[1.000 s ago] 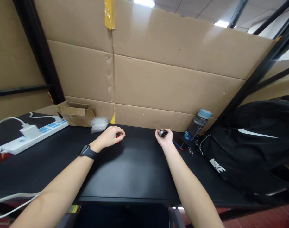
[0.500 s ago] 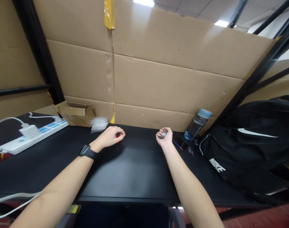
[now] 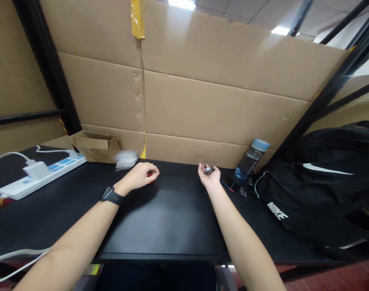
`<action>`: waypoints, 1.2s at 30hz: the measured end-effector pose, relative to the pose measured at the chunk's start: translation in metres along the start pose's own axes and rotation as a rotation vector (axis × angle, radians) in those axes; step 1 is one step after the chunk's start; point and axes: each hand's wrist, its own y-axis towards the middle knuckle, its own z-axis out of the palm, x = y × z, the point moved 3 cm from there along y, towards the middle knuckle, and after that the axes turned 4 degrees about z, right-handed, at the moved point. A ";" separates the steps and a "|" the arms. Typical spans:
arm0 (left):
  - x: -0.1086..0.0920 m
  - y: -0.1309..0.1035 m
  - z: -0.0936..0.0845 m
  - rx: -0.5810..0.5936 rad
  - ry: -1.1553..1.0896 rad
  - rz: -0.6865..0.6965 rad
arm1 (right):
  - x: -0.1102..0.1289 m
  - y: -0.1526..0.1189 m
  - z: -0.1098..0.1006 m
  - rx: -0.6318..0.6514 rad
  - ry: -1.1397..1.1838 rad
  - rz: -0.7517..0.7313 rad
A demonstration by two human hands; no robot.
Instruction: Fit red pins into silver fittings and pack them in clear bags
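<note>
My left hand [image 3: 142, 174], with a dark watch [image 3: 108, 193] on its wrist, is closed near the back of the desk. A small red object [image 3: 150, 175] shows between its curled fingers and thumb; most of it is hidden. To the right, my right hand [image 3: 211, 178] is turned palm up above the desk. On its palm, by the bent fingers, lies a small round silvery metal object [image 3: 208, 170]; its kind cannot be made out. A thin blue and red screwdriver-like rod [image 3: 226, 185] lies just right of this hand.
A black desk [image 3: 163, 226] runs back to a cardboard wall [image 3: 184, 109]. At left are a power strip [image 3: 45, 178], an open carton [image 3: 95, 145] and a clear plastic bag [image 3: 126, 160]. A water bottle [image 3: 251, 159], small keys [image 3: 243, 194] and a black backpack [image 3: 317, 190] stand or lie at right.
My right hand has opened somewhat, its fingers uncurling so that the round metal object lies flatter on it. My left hand stays closed in nearly the same place.
</note>
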 end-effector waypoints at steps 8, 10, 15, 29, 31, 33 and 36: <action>-0.001 0.000 -0.001 -0.008 -0.010 0.005 | 0.000 -0.002 -0.001 -0.135 0.027 0.055; -0.001 0.000 -0.001 -0.010 -0.011 0.009 | 0.000 -0.003 0.000 -0.153 0.029 0.066; -0.001 0.000 -0.001 -0.011 -0.019 0.005 | 0.000 -0.007 0.001 -0.188 0.036 0.117; 0.000 0.000 0.000 -0.004 -0.016 0.006 | -0.005 -0.017 0.009 -0.061 -0.018 0.127; 0.000 0.000 -0.001 -0.008 -0.022 0.010 | -0.005 -0.020 0.011 0.006 -0.014 0.126; 0.000 0.000 -0.001 -0.010 -0.025 0.011 | -0.005 -0.023 0.013 0.093 0.011 0.111; 0.000 0.000 0.000 -0.008 -0.021 0.011 | -0.003 -0.023 0.015 0.136 0.080 0.098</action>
